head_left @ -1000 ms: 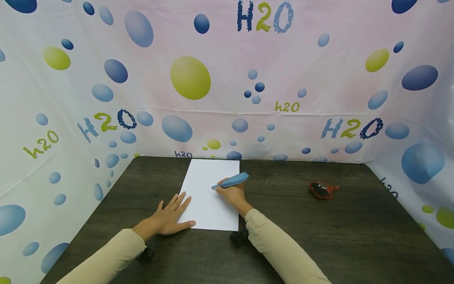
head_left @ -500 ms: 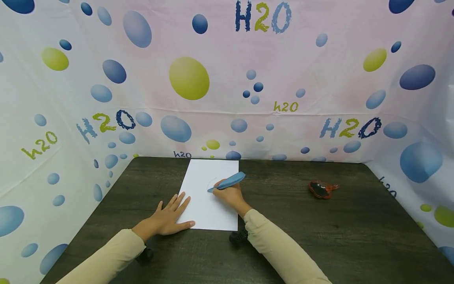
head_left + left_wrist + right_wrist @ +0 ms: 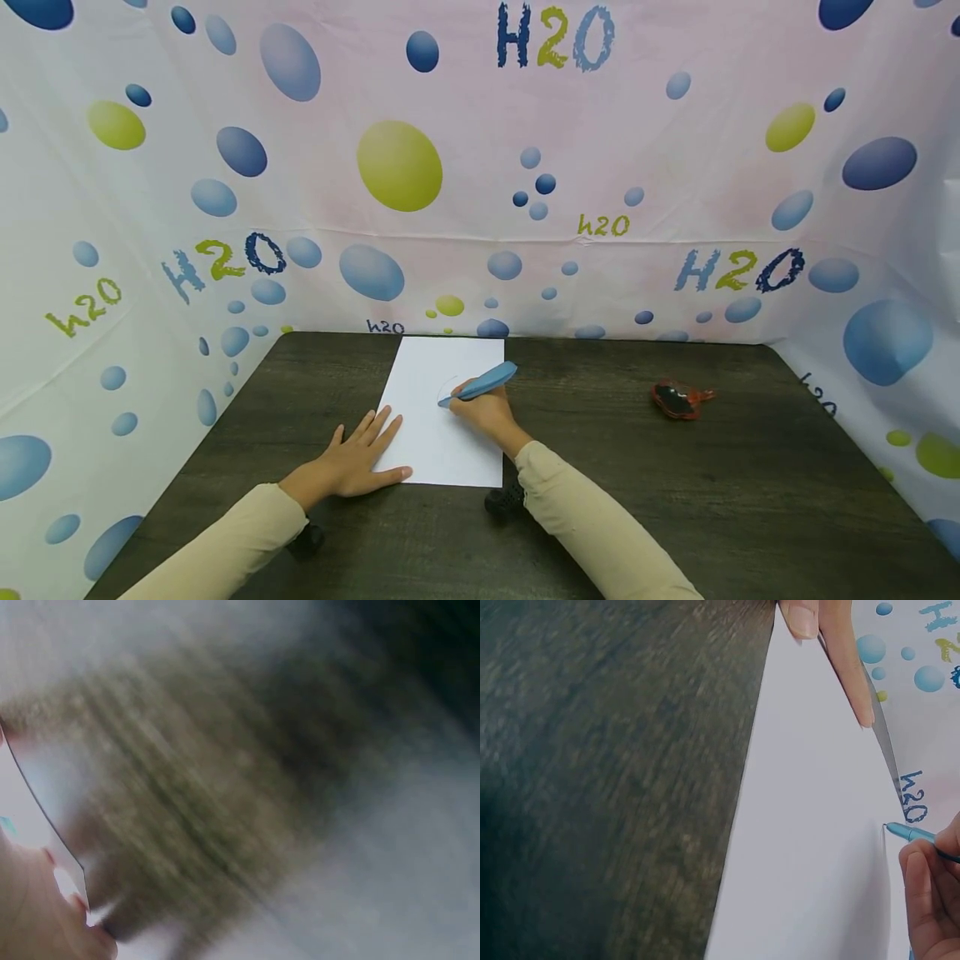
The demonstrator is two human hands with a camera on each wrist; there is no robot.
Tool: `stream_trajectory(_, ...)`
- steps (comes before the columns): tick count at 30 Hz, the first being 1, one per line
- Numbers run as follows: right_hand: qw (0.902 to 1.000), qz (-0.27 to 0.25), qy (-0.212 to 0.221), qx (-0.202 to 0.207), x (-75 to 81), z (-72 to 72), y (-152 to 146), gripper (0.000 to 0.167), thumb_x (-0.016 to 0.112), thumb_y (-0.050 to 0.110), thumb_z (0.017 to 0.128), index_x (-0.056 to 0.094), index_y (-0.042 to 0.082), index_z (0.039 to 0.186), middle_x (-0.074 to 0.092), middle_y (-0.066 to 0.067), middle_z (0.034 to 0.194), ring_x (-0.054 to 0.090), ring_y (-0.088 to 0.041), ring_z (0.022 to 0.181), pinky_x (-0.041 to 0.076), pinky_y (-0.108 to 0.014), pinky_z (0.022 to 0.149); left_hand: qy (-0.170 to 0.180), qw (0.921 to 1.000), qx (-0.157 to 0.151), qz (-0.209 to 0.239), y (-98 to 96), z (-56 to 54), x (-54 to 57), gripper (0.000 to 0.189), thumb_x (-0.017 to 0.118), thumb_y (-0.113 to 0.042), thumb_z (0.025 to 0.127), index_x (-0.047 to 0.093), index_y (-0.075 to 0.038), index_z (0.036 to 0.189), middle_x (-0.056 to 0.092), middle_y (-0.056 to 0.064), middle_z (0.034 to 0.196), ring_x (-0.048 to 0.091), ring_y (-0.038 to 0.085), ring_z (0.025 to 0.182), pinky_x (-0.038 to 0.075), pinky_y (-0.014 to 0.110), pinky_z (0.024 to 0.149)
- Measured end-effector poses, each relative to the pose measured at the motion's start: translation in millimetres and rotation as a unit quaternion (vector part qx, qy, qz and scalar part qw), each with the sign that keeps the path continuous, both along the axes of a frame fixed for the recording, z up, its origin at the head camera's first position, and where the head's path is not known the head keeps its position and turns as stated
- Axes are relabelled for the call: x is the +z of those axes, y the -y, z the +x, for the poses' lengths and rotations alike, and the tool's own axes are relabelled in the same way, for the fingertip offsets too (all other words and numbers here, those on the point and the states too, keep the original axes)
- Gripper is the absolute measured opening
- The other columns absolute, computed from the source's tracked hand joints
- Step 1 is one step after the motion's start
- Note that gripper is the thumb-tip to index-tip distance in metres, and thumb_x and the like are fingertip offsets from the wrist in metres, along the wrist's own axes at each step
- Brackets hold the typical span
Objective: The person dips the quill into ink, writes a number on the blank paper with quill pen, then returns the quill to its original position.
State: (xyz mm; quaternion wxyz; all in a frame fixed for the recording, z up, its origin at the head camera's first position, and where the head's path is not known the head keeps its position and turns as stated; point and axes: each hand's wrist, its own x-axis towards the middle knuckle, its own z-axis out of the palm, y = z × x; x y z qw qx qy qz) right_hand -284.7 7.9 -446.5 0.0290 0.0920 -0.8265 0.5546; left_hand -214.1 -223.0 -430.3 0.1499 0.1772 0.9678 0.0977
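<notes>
A white sheet of paper (image 3: pixel 442 450) lies on the dark wooden table, with a faint curved line (image 3: pixel 446 385) drawn on it. My right hand (image 3: pixel 487 412) pinches a blue pen (image 3: pixel 483 382) with a broad, feather-like upper end. In the right wrist view, the tip of the pen (image 3: pixel 907 831) meets the paper (image 3: pixel 810 817). My left hand (image 3: pixel 356 462) rests with spread, straight fingers across the sheet's lower left edge, partly on the table. Only part of the left hand (image 3: pixel 37 915) shows in the blurred left wrist view.
On the right of the table (image 3: pixel 585 417) lies a small red-orange object (image 3: pixel 678 400) with a dark middle; its kind is unclear. A fabric backdrop (image 3: pixel 480 192) printed with bubbles and "H2O" stands behind and along both sides. Dark wrist devices (image 3: pixel 504 502) sit under the sleeves.
My right hand has moved the pen tip slightly left and down over the paper, along the curved line, then barely moved in the last half second. My left hand has stayed in place.
</notes>
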Motion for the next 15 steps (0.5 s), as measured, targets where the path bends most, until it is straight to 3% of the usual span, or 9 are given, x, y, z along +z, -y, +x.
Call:
stream_trajectory(8,0.9994,-0.024,-0.018,-0.016,2.1,-1.9,-4.5,0.01,0.069,0.005,0.08,0.074,0.004,0.089,0.073,-0.007,0.08,0.064,-0.011,0.07,0.053,-0.027,0.069,0.004,1.0,0.001,-0.001,-1.1,-1.5,-0.5,0.09,0.044,-0.067,0.09,0.014,-0.012,0.155,0.004,0.016,0.161,0.006,0.041,0.146,0.003,0.073,0.105)
stream_trajectory(15,0.9997,-0.008,-0.007,-0.023,11.3,-5.3,-16.4,0.014,0.067,0.01,0.082,0.075,0.006,0.093,0.073,-0.005,0.079,0.067,-0.012,0.072,0.053,-0.027,0.068,-0.003,1.0,0.001,0.004,2.5,-3.6,-5.2,0.091,0.044,-0.068,0.09,0.014,-0.013,0.155,0.004,0.014,0.161,0.005,0.039,0.146,0.002,0.073,0.105)
